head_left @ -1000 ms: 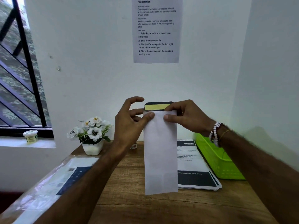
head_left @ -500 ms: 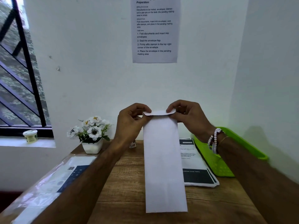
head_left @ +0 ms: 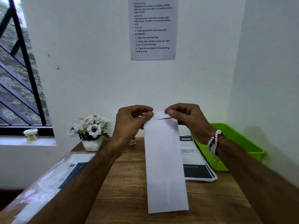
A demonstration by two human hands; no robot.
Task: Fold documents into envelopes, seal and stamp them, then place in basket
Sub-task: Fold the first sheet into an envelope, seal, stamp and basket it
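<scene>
Both hands up over the desk (head_left: 129, 183): left hand (head_left: 131, 122) and right hand (head_left: 186, 118) each pinch the top corners of the white envelope (head_left: 165, 167), flap (head_left: 161, 115) folded down. It hangs upright above the wood. Green basket (head_left: 246, 143) sits right, beside printed documents (head_left: 197, 168). Wall notice (head_left: 152, 28) reads "Seal the envelope flap".

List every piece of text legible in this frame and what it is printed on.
All legible text is on the wall notice:
"Preparation"
"1. Fold documents and insert into envelopes"
"2. Seal the envelope flap"
"3. Firmly affix stamps to the top right corner of the envelope"
"4. Place the envelope in the pending mailing area"
Its smaller upper paragraphs: too blurred to quote reliably.
Printed documents: too blurred.
Plastic packet: barcode, unreadable.
Jar on sill: unreadable.
Envelope: blank.
</scene>
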